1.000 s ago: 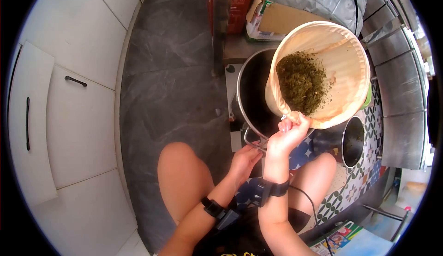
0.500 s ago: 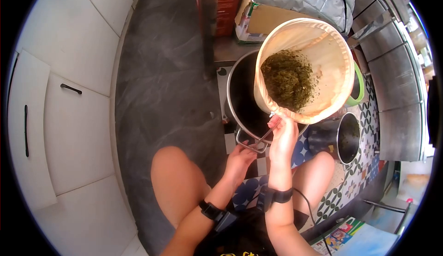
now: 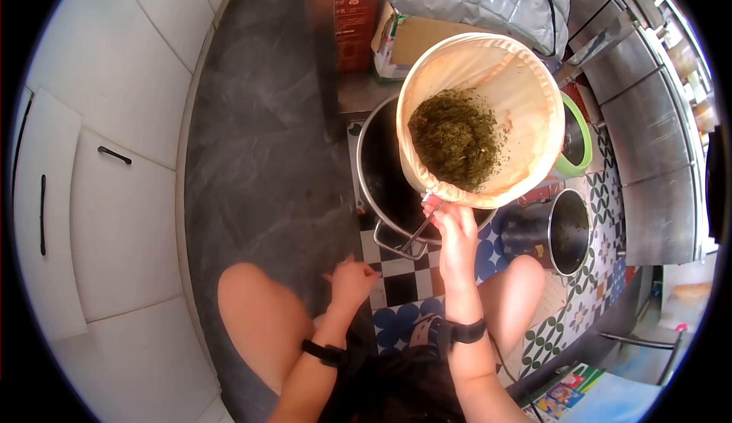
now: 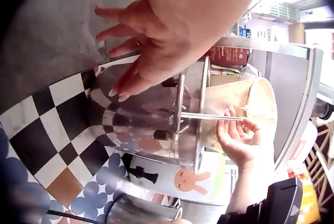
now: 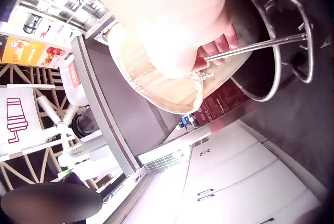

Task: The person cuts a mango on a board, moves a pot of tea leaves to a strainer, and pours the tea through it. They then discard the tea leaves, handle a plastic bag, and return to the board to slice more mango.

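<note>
A cream cloth filter bag [image 3: 526,125] with a round, gathered rim is tilted over a large steel pot [image 3: 371,171], its mouth toward the head camera. Dark green chopped leaves [image 3: 455,141] lie clumped inside. My right hand [image 3: 457,247] grips the bag's near rim, with a thin metal rod [image 4: 209,116] at its fingers. The rod slants down to the pot's loop handle [image 3: 408,249], as the right wrist view also shows. My left hand [image 3: 352,282] is apart from the pot, over the floor; its fingers are spread and hold nothing in the left wrist view.
A smaller steel pot [image 3: 568,232] lies tipped to the right, near a green-rimmed bucket [image 3: 585,137]. Behind the bag are an open carton [image 3: 427,41], a red box [image 3: 354,26] and a silver quilted cover [image 3: 480,0]. White cabinets [image 3: 126,217] line the left.
My left hand has let go of the pot handle and moved left, away from it. My right hand still holds the bag's rim; the head view has shifted, bringing more of the green-rimmed bucket into sight.
</note>
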`<state>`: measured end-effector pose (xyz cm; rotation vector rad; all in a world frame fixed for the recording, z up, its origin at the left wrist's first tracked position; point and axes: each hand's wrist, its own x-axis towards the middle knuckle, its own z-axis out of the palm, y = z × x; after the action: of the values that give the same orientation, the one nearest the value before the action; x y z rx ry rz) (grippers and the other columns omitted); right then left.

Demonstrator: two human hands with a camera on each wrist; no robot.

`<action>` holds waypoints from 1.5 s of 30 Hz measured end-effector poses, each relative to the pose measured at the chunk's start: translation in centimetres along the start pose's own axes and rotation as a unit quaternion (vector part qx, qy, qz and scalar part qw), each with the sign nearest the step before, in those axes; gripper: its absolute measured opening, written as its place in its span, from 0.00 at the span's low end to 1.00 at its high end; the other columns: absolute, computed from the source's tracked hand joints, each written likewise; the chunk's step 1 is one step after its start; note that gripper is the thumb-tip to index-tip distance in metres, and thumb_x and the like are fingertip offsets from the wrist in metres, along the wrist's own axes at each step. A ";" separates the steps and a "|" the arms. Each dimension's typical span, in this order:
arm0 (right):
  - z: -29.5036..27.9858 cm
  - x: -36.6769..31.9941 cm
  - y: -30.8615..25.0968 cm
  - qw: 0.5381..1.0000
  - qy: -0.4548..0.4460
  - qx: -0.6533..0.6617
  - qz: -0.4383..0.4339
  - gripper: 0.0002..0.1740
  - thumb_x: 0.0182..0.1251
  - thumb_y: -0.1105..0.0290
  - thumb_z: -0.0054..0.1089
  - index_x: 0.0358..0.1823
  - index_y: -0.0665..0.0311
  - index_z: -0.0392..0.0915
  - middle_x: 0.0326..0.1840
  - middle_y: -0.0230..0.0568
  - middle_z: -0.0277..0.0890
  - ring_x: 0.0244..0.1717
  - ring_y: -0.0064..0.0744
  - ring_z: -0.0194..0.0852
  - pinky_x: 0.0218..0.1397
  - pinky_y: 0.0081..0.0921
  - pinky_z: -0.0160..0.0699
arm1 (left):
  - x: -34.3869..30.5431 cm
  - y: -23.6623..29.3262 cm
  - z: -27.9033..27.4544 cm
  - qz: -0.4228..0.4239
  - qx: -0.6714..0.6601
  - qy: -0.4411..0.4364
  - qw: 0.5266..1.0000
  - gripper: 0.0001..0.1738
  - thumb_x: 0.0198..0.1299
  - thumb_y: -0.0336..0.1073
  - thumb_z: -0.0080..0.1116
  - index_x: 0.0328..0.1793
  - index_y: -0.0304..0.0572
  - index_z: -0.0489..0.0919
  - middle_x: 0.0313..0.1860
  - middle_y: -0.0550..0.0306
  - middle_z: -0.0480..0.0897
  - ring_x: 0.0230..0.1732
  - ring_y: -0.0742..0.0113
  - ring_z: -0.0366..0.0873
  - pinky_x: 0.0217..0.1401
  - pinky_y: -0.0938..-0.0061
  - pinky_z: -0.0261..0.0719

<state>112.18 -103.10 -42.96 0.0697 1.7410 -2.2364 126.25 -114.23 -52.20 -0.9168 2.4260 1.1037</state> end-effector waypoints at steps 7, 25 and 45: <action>-2.7 1.2 0.6 0.994 -0.073 -0.033 0.067 0.17 0.62 0.78 0.47 0.53 0.72 0.69 0.52 0.48 0.76 0.52 0.33 0.73 0.57 0.28 0.70 | -1.3 0.8 1.7 0.021 0.198 -0.114 0.973 0.33 0.44 0.38 0.68 0.62 0.62 0.75 0.72 0.36 0.56 0.71 0.32 0.52 0.59 0.22 0.49; -5.6 0.5 0.3 0.979 0.153 0.134 -0.002 0.26 0.52 0.83 0.45 0.55 0.62 0.62 0.51 0.37 0.67 0.50 0.29 0.66 0.54 0.24 0.65 | -0.3 5.5 0.7 -0.169 -0.653 -0.113 0.730 0.25 0.55 0.27 0.49 0.62 0.40 0.64 0.59 0.54 0.72 0.62 0.57 0.68 0.60 0.57 0.62; -12.5 2.6 -2.5 0.922 0.318 0.219 -0.040 0.25 0.49 0.76 0.53 0.54 0.59 0.67 0.50 0.39 0.69 0.48 0.30 0.65 0.52 0.27 0.64 | -2.8 5.2 6.7 0.149 0.122 -0.192 0.962 0.16 0.54 0.47 0.60 0.27 0.41 0.80 0.31 0.52 0.79 0.38 0.52 0.77 0.53 0.42 0.67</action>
<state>107.22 -91.18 -44.43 0.9313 1.4588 -2.8322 125.02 -105.37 -52.15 -0.2363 2.3408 0.9397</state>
